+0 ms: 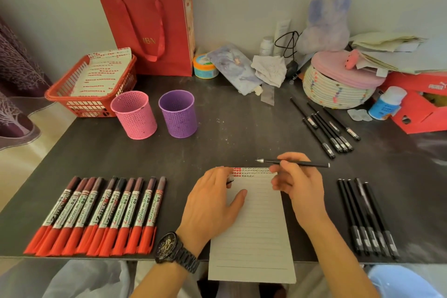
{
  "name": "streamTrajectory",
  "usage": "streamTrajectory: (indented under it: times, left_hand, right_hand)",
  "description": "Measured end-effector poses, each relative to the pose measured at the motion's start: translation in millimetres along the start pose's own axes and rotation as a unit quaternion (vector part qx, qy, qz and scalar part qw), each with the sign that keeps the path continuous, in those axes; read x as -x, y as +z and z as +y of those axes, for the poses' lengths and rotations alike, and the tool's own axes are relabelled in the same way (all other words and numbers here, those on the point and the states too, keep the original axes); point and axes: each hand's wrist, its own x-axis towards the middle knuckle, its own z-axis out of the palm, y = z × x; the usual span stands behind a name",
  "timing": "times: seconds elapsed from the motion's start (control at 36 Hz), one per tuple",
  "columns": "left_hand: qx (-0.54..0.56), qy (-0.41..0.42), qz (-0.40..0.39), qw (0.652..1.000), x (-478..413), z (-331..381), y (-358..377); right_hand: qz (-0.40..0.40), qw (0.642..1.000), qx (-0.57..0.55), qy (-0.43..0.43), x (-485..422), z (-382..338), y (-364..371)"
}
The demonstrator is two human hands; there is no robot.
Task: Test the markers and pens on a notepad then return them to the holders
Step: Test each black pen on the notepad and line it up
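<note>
Now the left hand [212, 201] rests palm-down on the notepad [251, 237], fingertips curled on a small dark cap [230, 180], while the right hand [297, 181] hovers over its top edge, fingers pinching a black pen [312, 164] held level, tip pointing left.

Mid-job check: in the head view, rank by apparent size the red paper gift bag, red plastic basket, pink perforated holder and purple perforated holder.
1. Red paper gift bag
2. Red plastic basket
3. Pink perforated holder and purple perforated holder: they look alike, so unranked.
</note>
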Motion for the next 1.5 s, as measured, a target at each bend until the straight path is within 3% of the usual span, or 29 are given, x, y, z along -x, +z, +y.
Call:
streamTrajectory:
  times: [0.11, 0.25, 0.39, 0.67, 1.5]
  left_hand:
    - [0.0, -0.012, -0.023, 1.0, -1.6, -0.5, 1.3]
    - [0.023, -0.013, -0.015, 1.0, -5.3, -2.0, -0.9]
    - [0.015, -0.017, -0.01, 1.0, -7.1, -4.1, 0.5]
    - [0.023, -0.018, -0.01, 1.0, -10.7, -6.5, 3.3]
    - [0.026, -0.042, -0.024, 0.999, -11.6, -8.2, 5.8]
  right_hand:
    - [0.016, 0.997, 0.075, -0.019, -15.1, -1.9, 3.8]
    - [0.007, 0.999, 0.048, 0.011, -27.6, -3.1, 12.3]
    - [0.034, 0.987, 0.154, -0.038, -28.4, 10.1, 14.6]
    - [0.067, 0.964, 0.239, -0.092, -31.1, 24.0, 13.5]
    - [0.057, 0.949, 0.297, -0.095, -34.0, 30.0, 14.0]
